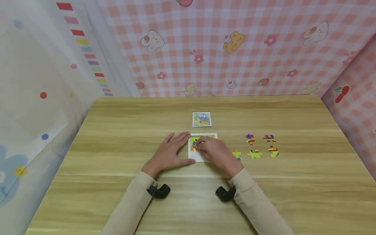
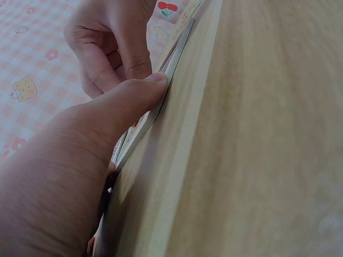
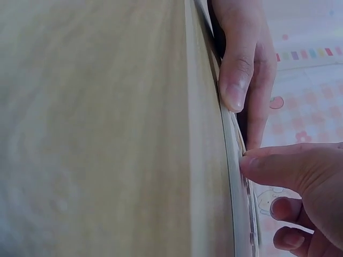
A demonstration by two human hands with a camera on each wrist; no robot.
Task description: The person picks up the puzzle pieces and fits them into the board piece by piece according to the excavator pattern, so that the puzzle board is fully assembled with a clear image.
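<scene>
While the left hand, fingers spread, rests along the board's left edge, the right hand pinches a puzzle piece over its left half

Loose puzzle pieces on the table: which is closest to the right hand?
The leftmost green piece, with an orange tip, beside the right hand; the other four lie farther right.

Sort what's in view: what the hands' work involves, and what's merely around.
Part of the job:
- puzzle board
- left hand, at the board's edge
- right hand, working over it
- loose puzzle pieces
- picture card, probably the guide

Merely around:
- black wrist devices
- checked cloth
</scene>
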